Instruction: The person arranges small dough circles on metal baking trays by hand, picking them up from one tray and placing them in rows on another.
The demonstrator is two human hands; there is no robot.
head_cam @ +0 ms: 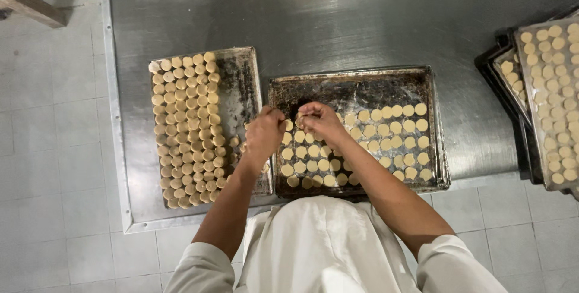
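Note:
A dark baking tray (356, 85) lies in front of me with several pale round dough discs (395, 127) laid out in rows. My left hand (263, 133) and my right hand (319, 121) meet over its left part, fingers pinched on small dough discs. To the left, a second tray (241, 82) holds a dense packed block of dough discs (187, 127); its right side is bare.
Both trays sit on a steel table (338, 15) whose front edge runs just before my white apron. At the right edge, stacked trays (552, 100) hold more dough discs. Tiled floor lies to the left and below.

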